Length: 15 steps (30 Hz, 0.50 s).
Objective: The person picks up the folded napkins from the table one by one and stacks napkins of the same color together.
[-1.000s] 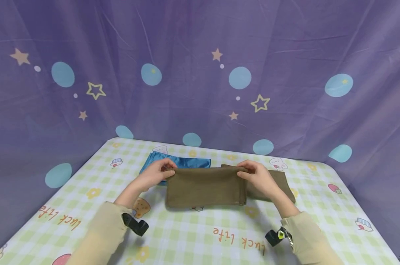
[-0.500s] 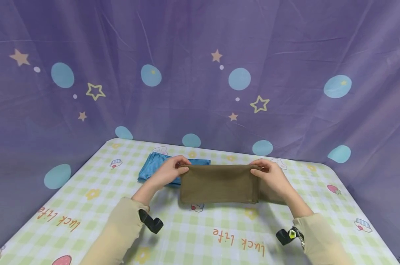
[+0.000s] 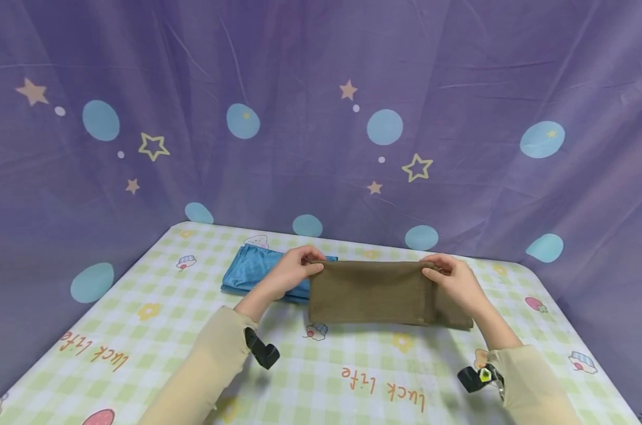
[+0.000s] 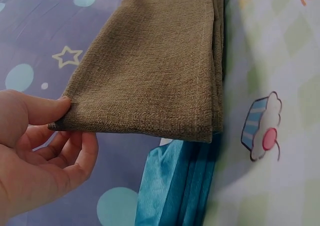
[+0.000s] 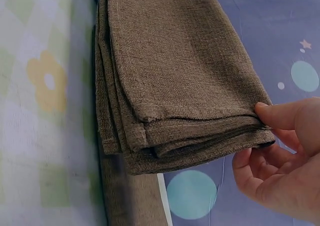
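Shift since the earlier head frames: folded brown cloth (image 3: 371, 292), left hand (image 3: 290, 273) and right hand (image 3: 456, 286), all further to the right; second brown cloth (image 3: 452, 314) more covered by them than in the first frame.
Bearing on the work: judged a two-handed sideways carry, with the cloth's folds kept together.
Backdrop: purple curtain (image 3: 300, 53) with stars and blue ovals, behind the table.
Table cover: green-and-white checked tablecloth (image 3: 294, 392), printed with flowers, cupcakes and lettering.
Held cloth: woven brown, several layers deep, layered edges plain in the right wrist view; hanging in front of the second brown cloth, a shadow below it; lower edge apparently off the table.
Blue cloth: folded blue cloth (image 3: 252, 268), glossy, on the tablecloth, beyond the left hand and partly hidden by it.
Second cloth: brown, mostly hidden behind the held one and the right hand; whether the two touch cannot be told.
Left grip: narrow pinch on the upper left corner, thumb on the near face, fingers behind.
Right grip: matching pinch on the upper right corner.
Cloth to grip: spanning between both hands, hanging below the fingertips.
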Available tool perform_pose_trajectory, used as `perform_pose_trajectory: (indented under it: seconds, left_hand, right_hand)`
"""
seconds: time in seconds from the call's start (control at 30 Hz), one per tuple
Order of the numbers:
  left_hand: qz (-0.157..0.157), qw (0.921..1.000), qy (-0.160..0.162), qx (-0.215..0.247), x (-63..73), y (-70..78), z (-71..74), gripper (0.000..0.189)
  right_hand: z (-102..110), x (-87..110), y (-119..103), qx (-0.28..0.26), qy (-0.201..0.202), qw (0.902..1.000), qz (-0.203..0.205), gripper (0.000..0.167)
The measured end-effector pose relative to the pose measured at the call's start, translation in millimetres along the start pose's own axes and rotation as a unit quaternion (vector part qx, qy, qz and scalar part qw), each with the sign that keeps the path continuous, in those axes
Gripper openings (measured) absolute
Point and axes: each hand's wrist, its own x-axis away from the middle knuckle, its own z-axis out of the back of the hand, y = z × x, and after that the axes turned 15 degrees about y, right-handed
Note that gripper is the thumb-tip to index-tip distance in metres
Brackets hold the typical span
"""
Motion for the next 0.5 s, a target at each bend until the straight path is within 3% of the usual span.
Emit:
perform_pose_trajectory:
  seconds: [0.5]
  left_hand:
    - [0.007, 0.9996, 0.003, 0.028, -16.6, 12.6, -27.6, 0.014]
  right_hand:
    - [20.7, -9.2, 12.8, -0.002, 0.023, 0.9996, -0.014, 0.032]
